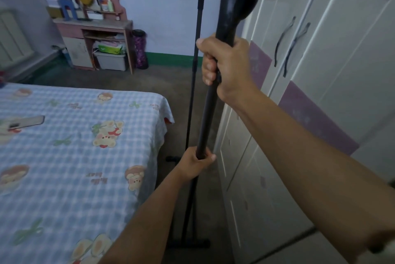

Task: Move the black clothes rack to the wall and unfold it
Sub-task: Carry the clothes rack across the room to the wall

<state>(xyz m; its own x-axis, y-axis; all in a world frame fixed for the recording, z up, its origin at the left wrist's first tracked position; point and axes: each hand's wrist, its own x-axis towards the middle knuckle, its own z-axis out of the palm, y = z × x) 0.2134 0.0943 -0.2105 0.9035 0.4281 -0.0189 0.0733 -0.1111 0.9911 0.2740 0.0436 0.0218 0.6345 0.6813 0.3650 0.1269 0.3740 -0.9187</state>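
Head view: both hands grip smooth black rack tube.

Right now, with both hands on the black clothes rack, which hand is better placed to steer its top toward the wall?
Probably the right hand: it grips the black clothes rack higher than the left hand.

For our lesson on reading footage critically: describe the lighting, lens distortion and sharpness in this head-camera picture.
Head view: dim, bluish indoor light with no harsh glare; wide-angle lens bows the wardrobe doors and stretches the right forearm; the right hand and left hand, both closed on the black clothes rack, are fairly sharp; the far desk clutter is soft, and a faint sheen shows on the rack's top.
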